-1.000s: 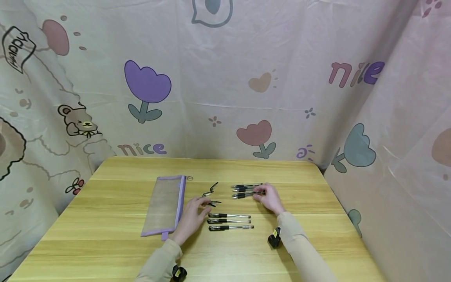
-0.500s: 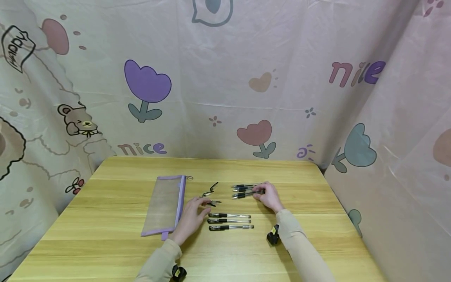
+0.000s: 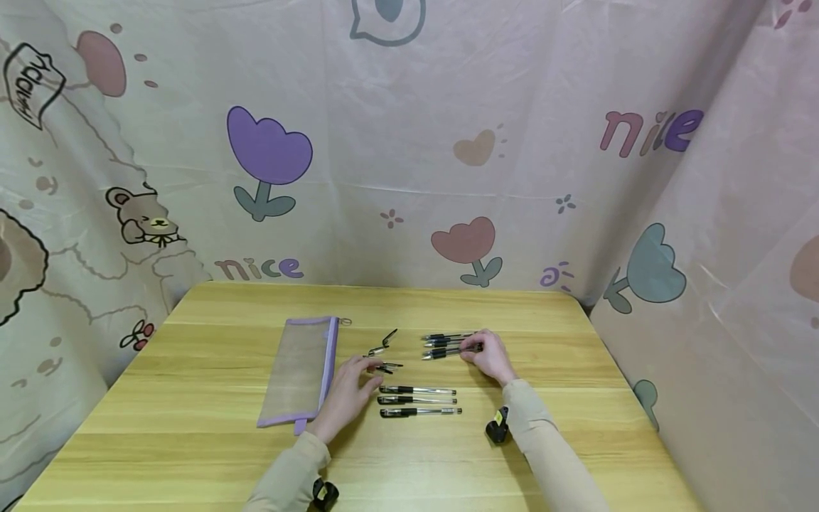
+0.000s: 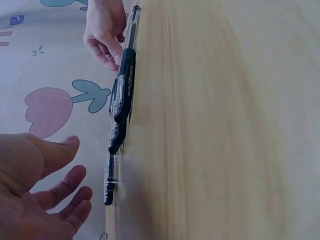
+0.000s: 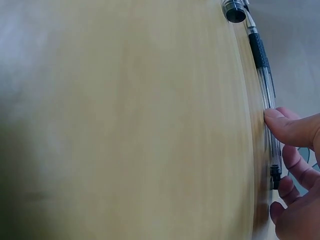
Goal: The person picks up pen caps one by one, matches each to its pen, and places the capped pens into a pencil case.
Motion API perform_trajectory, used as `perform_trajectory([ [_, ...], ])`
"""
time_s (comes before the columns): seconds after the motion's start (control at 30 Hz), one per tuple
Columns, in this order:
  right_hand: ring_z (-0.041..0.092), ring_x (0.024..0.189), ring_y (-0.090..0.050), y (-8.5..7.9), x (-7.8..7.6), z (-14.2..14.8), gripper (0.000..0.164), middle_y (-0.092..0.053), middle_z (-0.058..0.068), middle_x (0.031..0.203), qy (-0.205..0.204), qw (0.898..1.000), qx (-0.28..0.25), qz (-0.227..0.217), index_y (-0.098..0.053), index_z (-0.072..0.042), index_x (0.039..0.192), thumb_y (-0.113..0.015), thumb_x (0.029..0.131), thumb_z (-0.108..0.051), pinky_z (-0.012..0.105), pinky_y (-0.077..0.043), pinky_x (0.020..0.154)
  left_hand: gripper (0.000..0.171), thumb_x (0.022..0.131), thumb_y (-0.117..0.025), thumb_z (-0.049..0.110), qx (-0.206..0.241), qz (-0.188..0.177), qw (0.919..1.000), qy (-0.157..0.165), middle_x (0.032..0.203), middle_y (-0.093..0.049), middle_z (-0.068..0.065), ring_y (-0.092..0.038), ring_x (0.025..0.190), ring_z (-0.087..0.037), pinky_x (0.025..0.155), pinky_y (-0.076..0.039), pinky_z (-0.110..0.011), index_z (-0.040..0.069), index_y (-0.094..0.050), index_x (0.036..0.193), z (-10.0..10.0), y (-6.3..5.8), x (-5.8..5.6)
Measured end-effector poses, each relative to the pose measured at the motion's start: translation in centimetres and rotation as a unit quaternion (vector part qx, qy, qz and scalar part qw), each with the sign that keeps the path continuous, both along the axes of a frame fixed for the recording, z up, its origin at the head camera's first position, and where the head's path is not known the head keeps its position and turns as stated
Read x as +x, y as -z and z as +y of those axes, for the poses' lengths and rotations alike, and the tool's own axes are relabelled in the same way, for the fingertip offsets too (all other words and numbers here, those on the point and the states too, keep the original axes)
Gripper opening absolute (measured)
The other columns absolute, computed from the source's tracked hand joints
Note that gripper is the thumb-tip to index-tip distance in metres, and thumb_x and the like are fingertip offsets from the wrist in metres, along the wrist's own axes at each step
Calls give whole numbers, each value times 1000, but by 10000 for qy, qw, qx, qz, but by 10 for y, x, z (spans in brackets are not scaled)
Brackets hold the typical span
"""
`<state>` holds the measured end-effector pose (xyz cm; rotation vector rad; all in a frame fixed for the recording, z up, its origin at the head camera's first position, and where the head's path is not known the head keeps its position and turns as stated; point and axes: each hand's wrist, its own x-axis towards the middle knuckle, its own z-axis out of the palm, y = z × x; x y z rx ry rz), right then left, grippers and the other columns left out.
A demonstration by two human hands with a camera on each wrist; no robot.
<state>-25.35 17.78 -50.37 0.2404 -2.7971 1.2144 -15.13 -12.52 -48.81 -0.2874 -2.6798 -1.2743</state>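
In the head view my right hand is at the rear ends of several uncapped pens lying side by side. The right wrist view has its thumb and index finger pinching the clear barrel of the nearest pen, which has a black grip. My left hand hovers with relaxed, parted fingers beside loose black pen caps; nothing shows between its fingers in the left wrist view. Three capped black pens lie in a row between the hands, nearer the front.
A mesh zip pouch with purple edging lies flat left of the left hand. More caps lie beyond that hand. The wooden table meets a printed cloth backdrop at the back and sides.
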Motion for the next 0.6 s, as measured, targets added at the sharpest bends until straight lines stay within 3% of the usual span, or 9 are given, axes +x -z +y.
perform_trajectory([
  [0.6, 30, 102, -59, 2, 0, 0, 8, -68, 9, 100, -35, 9999, 111, 7, -79, -11, 88, -81, 82, -6, 55, -38, 104, 32, 91, -70, 6, 12, 32, 10000, -26, 112, -67, -14, -58, 114, -35, 102, -46, -57, 4, -67, 122, -1, 1, 0],
])
